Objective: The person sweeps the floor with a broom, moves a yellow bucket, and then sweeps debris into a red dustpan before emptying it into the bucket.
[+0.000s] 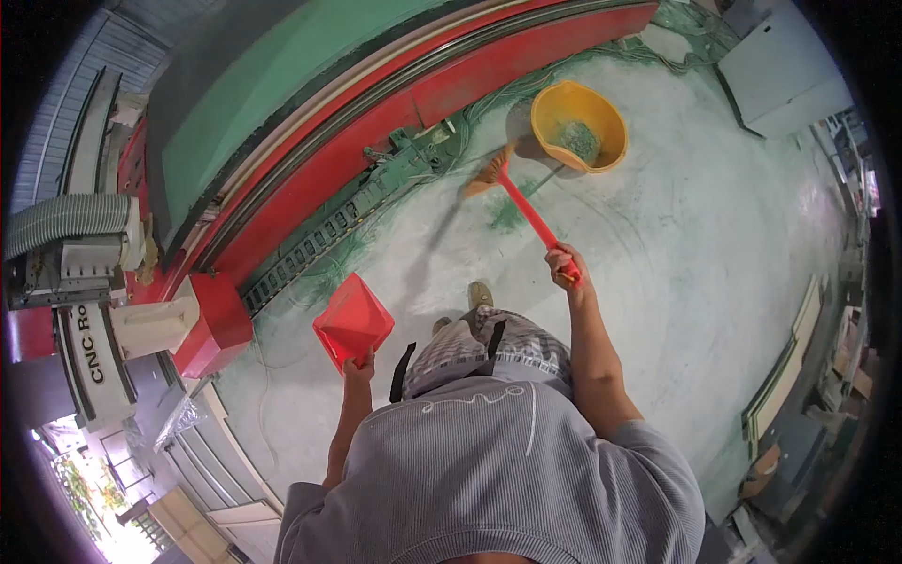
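Observation:
My left hand point(358, 365) is closed on the handle of a red dustpan point(355, 320), which is held above the floor at the left. In my right hand point(566, 266) is the red handle of a brush point(528, 209), gripped near its end. The brush reaches up and left, with its tan bristles point(492, 171) near the green dust point(512, 214) on the floor. Beyond the brush stands a yellow bucket point(611, 127) with grey-green debris point(578, 140) inside.
A long red and green machine point(310, 155) curves across the left and top, with a cable chain point(324, 242) along its base. A grey cabinet point(785, 70) stands at the upper right. Boards point(785, 362) lean at the right edge. Cables lie by the machine.

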Demonstrator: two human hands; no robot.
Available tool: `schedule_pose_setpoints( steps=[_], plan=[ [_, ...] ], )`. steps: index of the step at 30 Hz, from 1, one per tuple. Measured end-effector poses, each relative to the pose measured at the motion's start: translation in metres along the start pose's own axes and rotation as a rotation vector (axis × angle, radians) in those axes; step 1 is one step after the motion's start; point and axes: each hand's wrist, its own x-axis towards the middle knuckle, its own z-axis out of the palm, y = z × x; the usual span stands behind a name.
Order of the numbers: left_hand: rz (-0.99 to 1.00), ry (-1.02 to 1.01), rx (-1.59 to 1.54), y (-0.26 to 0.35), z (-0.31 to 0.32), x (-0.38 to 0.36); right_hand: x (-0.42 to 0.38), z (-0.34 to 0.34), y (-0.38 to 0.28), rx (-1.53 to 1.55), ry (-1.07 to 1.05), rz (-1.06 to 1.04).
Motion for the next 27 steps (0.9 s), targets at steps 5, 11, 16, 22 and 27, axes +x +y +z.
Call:
schedule_pose_setpoints(
  steps=[5,11,16,22,27],
  plan=[
    [-0.052,0.189,-0.135,0.000,0.003,-0.016,-0.029,-0.037,-0.016,0.085,-0.024,-0.135],
    [-0.265,0.292,-0.274,0.001,-0.035,0.032,-0.083,-0.071,0.019,0.206,-0.084,-0.106],
    [-0.200,0.282,-0.101,0.001,0.028,0.014,-0.103,-0.073,0.080,0.236,-0.150,-0.168],
    [-0.228,0.192,0.006,0.005,0.047,0.052,-0.145,-0.082,0.159,0.212,-0.183,-0.272],
    [-0.259,0.207,0.138,-0.010,0.074,0.073,-0.193,-0.080,0.208,-0.279,0.423,-0.570]
  ],
)
